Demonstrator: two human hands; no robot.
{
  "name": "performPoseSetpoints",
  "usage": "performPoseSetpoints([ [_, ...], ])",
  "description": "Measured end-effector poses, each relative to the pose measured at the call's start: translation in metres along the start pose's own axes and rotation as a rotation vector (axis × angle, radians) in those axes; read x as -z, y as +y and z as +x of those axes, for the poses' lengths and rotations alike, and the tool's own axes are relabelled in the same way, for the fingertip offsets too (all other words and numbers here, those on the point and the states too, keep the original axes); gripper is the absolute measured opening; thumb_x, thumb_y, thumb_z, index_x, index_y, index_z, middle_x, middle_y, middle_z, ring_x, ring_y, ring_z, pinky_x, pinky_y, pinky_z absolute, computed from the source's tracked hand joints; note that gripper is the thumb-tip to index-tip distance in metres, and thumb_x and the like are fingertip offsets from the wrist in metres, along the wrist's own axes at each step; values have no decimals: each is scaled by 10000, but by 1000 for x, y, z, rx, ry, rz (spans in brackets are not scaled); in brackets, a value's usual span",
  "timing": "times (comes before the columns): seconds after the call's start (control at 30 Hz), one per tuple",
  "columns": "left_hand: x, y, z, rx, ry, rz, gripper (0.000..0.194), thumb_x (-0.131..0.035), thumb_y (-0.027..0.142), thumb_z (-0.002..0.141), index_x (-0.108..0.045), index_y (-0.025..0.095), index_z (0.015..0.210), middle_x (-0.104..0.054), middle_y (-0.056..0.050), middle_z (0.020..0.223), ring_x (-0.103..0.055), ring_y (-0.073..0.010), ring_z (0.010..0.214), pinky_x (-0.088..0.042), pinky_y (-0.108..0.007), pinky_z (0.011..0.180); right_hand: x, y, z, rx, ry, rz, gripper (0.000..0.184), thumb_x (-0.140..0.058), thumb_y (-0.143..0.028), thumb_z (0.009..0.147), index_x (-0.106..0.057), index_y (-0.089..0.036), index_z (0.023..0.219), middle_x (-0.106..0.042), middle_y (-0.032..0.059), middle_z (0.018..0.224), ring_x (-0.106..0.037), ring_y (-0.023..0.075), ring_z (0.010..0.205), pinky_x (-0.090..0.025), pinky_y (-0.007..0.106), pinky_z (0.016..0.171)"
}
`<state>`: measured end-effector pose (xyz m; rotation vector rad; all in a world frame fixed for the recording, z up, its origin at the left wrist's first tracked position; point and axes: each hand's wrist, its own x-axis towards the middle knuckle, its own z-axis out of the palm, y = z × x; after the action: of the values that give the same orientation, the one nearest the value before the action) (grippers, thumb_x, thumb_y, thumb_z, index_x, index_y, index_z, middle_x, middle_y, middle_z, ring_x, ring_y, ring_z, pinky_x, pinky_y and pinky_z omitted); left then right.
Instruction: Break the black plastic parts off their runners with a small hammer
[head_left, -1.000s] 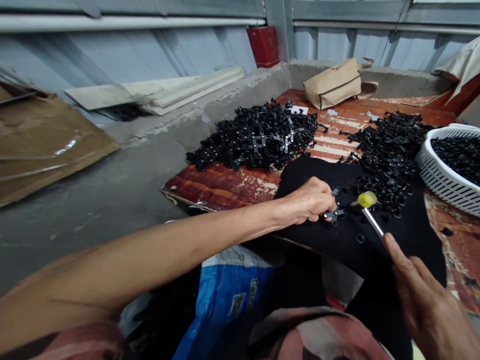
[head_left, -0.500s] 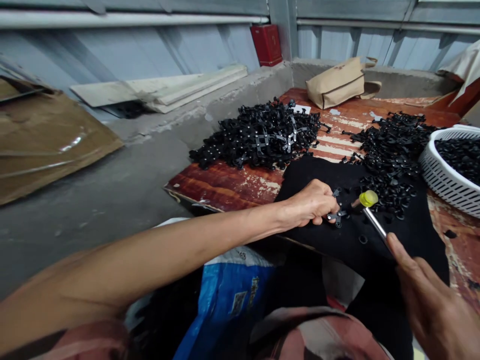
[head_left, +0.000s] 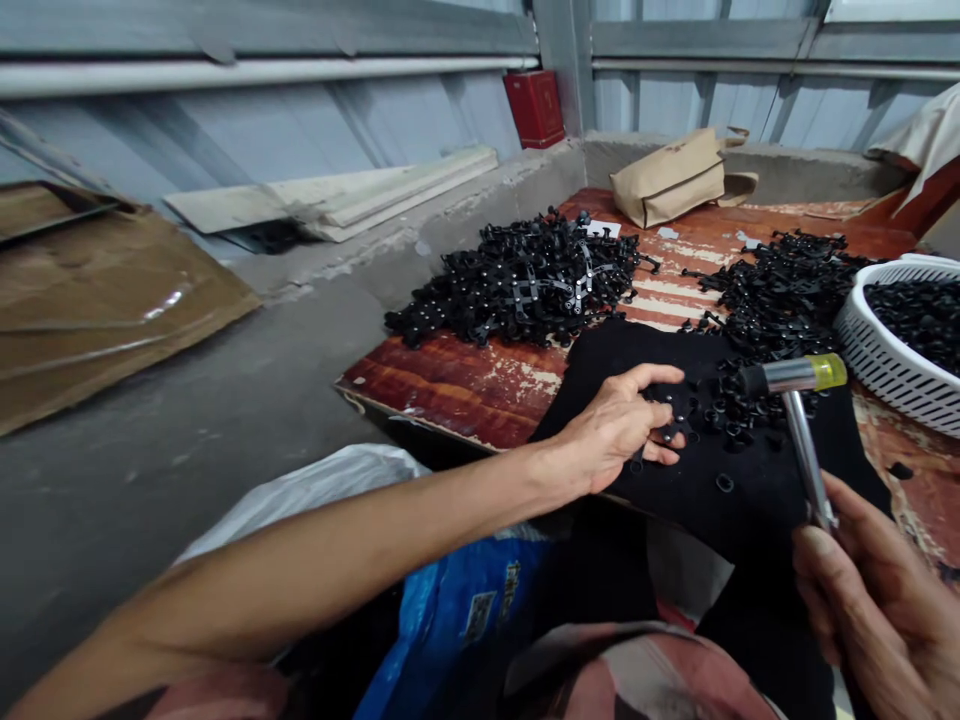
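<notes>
My left hand (head_left: 622, 425) reaches across a black cloth (head_left: 675, 490) on the table, fingers spread, its fingertips on small black plastic parts (head_left: 720, 405) lying there. My right hand (head_left: 877, 610) grips the metal handle of a small hammer (head_left: 799, 400) with a yellow and black head. The hammer head is raised above the loose parts, just right of my left fingers. One small black ring (head_left: 724, 483) lies alone on the cloth.
Two heaps of black plastic pieces (head_left: 525, 280) (head_left: 780, 290) lie on the worn red tabletop (head_left: 465, 375). A white basket (head_left: 877, 360) of black parts stands at the right. A tan bag (head_left: 667, 180) lies at the back. A blue-and-white sack (head_left: 457, 600) sits by my lap.
My left hand has let go of the cross-shaped piece and spread its fingers over the loose parts. The hammer has been lifted and turned, its head now sideways above the cloth.
</notes>
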<state>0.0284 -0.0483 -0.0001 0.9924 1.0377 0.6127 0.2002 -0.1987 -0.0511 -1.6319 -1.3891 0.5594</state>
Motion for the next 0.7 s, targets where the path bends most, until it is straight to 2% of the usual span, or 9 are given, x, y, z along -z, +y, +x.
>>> performPoseSetpoints([
  [0.1,-11,-8,-9,5,-42,-144,246,-465,-5,782,-544,136,967,-528,12,694,-574,-92,603,-537,-286,643,-13,-12,10,-204,-63,224,276,-588,-399,869,-589,-240,1095,-458,-73,493,-425,102,359,-354,190,303],
  [0.2,-23,-17,-17,16,-82,-201,192,-500,33,781,-537,141,936,-566,-11,737,-596,-109,659,-522,-281,665,-25,-20,24,-244,-13,297,269,-599,-442,849,-562,-233,1014,-461,-76,522,-404,93,360,-333,202,312],
  [0.3,-21,-20,-23,19,-130,-152,229,-539,113,788,-525,150,1013,-580,-12,744,-591,-104,642,-498,-267,668,-30,-24,30,-242,-2,319,273,-602,-451,841,-546,-233,995,-467,-76,538,-401,92,367,-321,210,320],
  [0.37,-10,-18,-26,17,-171,-18,298,-557,208,800,-521,165,1092,-581,-16,774,-590,-114,657,-484,-266,653,-27,-25,30,-241,7,324,255,-601,-438,843,-551,-237,992,-458,-77,553,-383,84,371,-306,208,323],
  [0.47,11,-9,-27,-69,-162,397,332,-550,324,801,-592,190,1102,-558,-25,825,-562,-142,718,-458,-274,632,-20,-26,28,-242,1,319,229,-609,-405,845,-568,-242,1001,-459,-69,599,-374,75,392,-298,203,335],
  [0.57,22,2,-29,-396,-5,823,286,-537,312,801,-650,196,1036,-567,-53,978,-524,-173,874,-434,-314,769,-19,-30,28,-228,-46,317,213,-618,-396,838,-598,-234,976,-445,-71,567,-367,70,382,-274,202,332],
  [0.6,21,5,-30,-482,1,915,271,-535,315,807,-654,194,1017,-575,-54,1005,-512,-181,920,-416,-318,810,-20,-32,29,-222,-64,318,212,-615,-400,838,-609,-231,965,-434,-75,540,-360,70,374,-266,202,331],
  [0.63,19,7,-30,-518,-44,980,253,-531,326,816,-656,190,990,-590,-47,987,-511,-181,926,-406,-310,814,-21,-33,30,-215,-81,322,217,-612,-407,837,-616,-229,962,-424,-78,516,-356,70,369,-267,200,332],
  [0.7,13,8,-29,-447,-239,1035,224,-508,340,837,-655,178,885,-599,-9,797,-526,-147,782,-400,-262,704,-25,-34,32,-213,-109,330,237,-611,-420,837,-622,-230,978,-449,-73,523,-366,69,375,-285,194,338],
])
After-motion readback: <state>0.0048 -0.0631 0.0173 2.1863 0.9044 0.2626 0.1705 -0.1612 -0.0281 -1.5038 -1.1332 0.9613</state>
